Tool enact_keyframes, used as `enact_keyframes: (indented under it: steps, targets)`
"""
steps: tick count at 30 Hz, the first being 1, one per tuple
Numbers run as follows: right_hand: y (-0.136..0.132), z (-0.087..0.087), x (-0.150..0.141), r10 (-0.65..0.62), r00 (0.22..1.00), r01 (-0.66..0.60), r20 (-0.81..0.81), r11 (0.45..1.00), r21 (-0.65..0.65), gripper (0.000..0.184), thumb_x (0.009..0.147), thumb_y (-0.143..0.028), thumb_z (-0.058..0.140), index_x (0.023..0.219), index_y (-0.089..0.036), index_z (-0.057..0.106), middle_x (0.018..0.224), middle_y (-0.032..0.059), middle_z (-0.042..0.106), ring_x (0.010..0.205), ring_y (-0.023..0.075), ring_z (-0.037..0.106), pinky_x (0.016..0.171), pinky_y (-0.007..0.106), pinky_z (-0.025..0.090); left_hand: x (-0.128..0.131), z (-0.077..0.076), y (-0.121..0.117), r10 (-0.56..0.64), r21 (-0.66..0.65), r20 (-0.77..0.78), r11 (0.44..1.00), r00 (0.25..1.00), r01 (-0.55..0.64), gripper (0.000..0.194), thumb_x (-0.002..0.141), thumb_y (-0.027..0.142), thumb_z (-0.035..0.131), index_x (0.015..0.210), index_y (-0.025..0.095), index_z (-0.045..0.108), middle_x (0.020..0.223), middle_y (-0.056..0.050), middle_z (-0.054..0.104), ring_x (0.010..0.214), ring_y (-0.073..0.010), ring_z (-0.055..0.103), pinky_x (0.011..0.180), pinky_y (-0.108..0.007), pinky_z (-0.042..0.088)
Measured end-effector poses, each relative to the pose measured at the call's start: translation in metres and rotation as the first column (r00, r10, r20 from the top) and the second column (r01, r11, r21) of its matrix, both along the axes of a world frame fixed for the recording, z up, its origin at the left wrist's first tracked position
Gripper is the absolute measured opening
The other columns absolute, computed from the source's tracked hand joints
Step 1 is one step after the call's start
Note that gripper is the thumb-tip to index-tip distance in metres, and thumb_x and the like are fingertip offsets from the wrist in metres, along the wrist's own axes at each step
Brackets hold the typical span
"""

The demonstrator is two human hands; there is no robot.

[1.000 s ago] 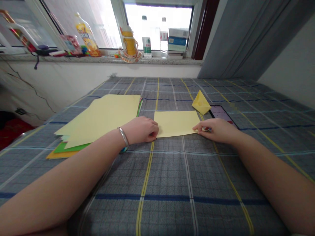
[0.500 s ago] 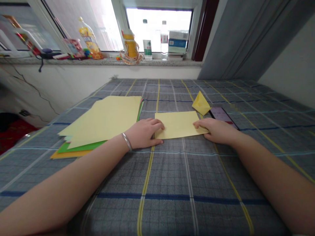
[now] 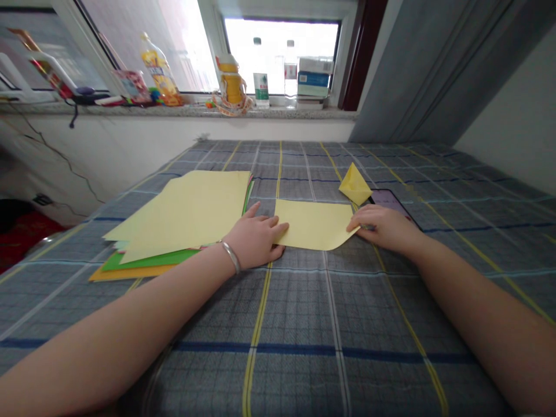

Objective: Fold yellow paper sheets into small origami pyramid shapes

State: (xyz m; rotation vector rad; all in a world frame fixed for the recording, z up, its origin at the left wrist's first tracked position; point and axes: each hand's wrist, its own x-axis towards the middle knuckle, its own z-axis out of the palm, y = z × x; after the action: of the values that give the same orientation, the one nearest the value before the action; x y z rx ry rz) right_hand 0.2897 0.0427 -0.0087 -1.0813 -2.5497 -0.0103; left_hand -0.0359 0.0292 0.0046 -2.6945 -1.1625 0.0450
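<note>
A pale yellow rectangular sheet of paper (image 3: pixel 316 225) lies on the plaid cloth between my hands. My left hand (image 3: pixel 256 234), with a silver bangle at the wrist, rests on the sheet's left end, its fingers spread. At the other end, my right hand (image 3: pixel 372 225) pinches the near right corner and lifts it, so that the paper curls up there. Just beyond that hand stands a folded yellow paper shape (image 3: pixel 355 184) with a pointed top. A phone (image 3: pixel 393 204) lies partly hidden behind the right hand.
Left of my hands is a stack of coloured paper (image 3: pixel 191 208), yellow on top, with green and orange edges below. Plaid cloth (image 3: pixel 295 313) covers the surface. Bottles, a yellow cup (image 3: pixel 233 87) and boxes (image 3: pixel 313 81) line the windowsill behind.
My right hand has raised the sheet's near right corner, which lay flat before. My left hand has shifted slightly, its thumb and fingers more spread.
</note>
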Motion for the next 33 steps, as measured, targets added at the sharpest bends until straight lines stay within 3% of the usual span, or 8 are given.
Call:
enact_keyframes:
  steps: [4,7,9,13,16,21,26,33]
  targets:
    - [0.001,-0.002,-0.003,0.13,0.985,-0.143,-0.117,0.983,-0.117,0.016,0.084,-0.018,0.057,0.085,-0.024,0.072,0.087,0.0027,0.073,0.086,0.0182,0.067,0.083,0.034,0.052,0.003,-0.005,-0.004,-0.004,0.035,-0.016,0.999,1.0,0.004,0.064,0.089,0.061,0.043,0.135,0.017,0.048,0.132,-0.016,0.055,0.117,-0.0306,0.056,0.11,-0.051,0.023]
    - [0.003,-0.005,-0.003,0.131,0.988,-0.141,-0.085,0.983,-0.118,0.022,0.079,-0.01,0.057,0.089,-0.023,0.072,0.093,0.0034,0.073,0.092,0.0193,0.066,0.087,0.035,0.051,0.004,-0.007,-0.004,0.029,0.035,-0.031,0.999,0.999,-0.028,0.077,0.085,0.073,0.038,0.139,0.018,0.043,0.137,-0.019,0.05,0.122,-0.0329,0.052,0.105,-0.048,0.03]
    - [0.005,-0.008,-0.001,0.094,0.995,-0.096,-0.027,0.993,-0.07,0.032,0.075,-0.004,0.054,0.095,-0.022,0.072,0.1,0.0044,0.073,0.097,0.0206,0.065,0.09,0.037,0.05,0.006,-0.004,-0.005,0.066,0.031,-0.048,0.997,0.997,-0.064,0.078,0.084,0.074,0.039,0.137,0.018,0.046,0.129,-0.02,0.057,0.115,-0.0332,0.057,0.099,-0.047,0.035]
    - [0.006,-0.007,-0.001,0.011,0.998,-0.012,0.067,1.0,0.022,0.038,0.073,0.001,0.049,0.095,-0.021,0.072,0.102,0.0054,0.073,0.1,0.0226,0.064,0.09,0.04,0.049,0.009,0.004,-0.007,0.126,0.015,-0.071,0.992,0.99,-0.125,0.062,0.087,0.066,0.045,0.124,0.018,0.056,0.101,-0.014,0.069,0.095,-0.0293,0.065,0.089,-0.042,0.041]
    - [0.004,-0.003,-0.001,0.002,0.997,-0.005,0.072,0.999,0.045,0.028,0.077,-0.006,0.054,0.088,-0.022,0.073,0.097,0.0071,0.073,0.097,0.0245,0.066,0.087,0.041,0.051,0.006,0.006,-0.005,0.139,-0.013,-0.012,0.99,0.99,-0.139,0.051,0.087,0.058,0.052,0.121,0.02,0.059,0.101,-0.012,0.068,0.095,-0.0291,0.064,0.085,-0.041,0.043]
    - [-0.003,0.007,0.0,0.021,0.987,-0.046,-0.159,0.987,-0.155,0.012,0.081,-0.028,0.062,0.086,-0.025,0.073,0.098,0.0048,0.074,0.093,0.0212,0.067,0.085,0.037,0.053,-0.007,0.003,0.014,0.189,-0.174,0.175,0.972,0.966,-0.159,0.048,0.079,0.05,0.064,0.118,0.021,0.062,0.107,-0.01,0.065,0.096,-0.0271,0.063,0.084,-0.038,0.048]
    - [-0.016,0.015,-0.013,-0.174,0.945,0.071,-0.275,0.935,-0.347,0.015,0.08,-0.036,0.063,0.087,-0.025,0.072,0.088,0.0018,0.074,0.082,0.0212,0.068,0.075,0.035,0.053,-0.007,-0.002,0.023,0.289,-0.391,0.469,0.915,0.835,-0.097,0.045,0.074,0.033,0.067,0.116,0.019,0.064,0.097,-0.005,0.068,0.081,-0.0181,0.065,0.077,-0.03,0.053]
    - [-0.033,0.024,-0.039,-0.223,0.915,0.147,-0.336,0.96,-0.236,0.014,0.083,-0.034,0.061,0.084,-0.024,0.071,0.081,0.0008,0.072,0.076,0.0187,0.066,0.072,0.031,0.051,0.015,-0.013,0.01,0.439,-0.507,0.678,0.86,0.589,-0.058,0.041,0.086,0.033,0.051,0.121,0.015,0.063,0.084,-0.005,0.072,0.066,-0.0158,0.063,0.063,-0.029,0.052]
